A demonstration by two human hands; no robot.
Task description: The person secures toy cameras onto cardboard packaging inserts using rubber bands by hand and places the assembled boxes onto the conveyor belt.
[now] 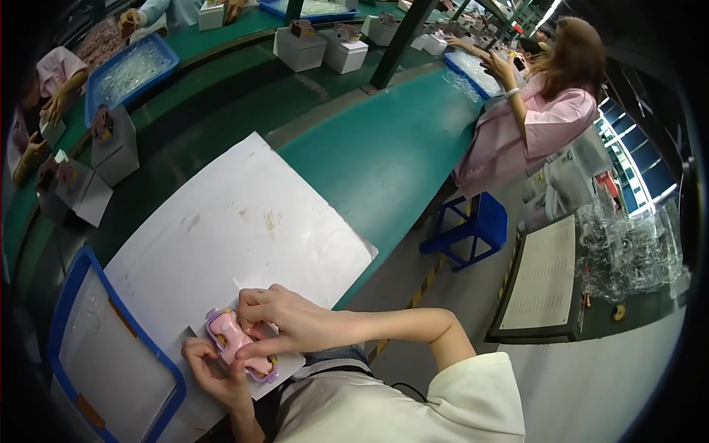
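A pink toy [238, 341] with purple and yellow parts lies at a slant over a white box [292, 364], close to my body. My left hand [214, 373] is curled round the toy's lower left side, thumb against it. From the right, my right hand [284, 321] reaches across, its thumb and bent fingers on the toy's upper side. Both hands touch the toy. Beneath lies a large white sheet [244, 214] with some dark smudges.
A blue-rimmed tray [118, 317] is at the left. White boxes [300, 50] with pink items stand along the green line. A blue tray [133, 74] holds clear plastic. A co-worker [539, 118] stands at the right, near a blue stool [473, 229]. Other workers are at upper left.
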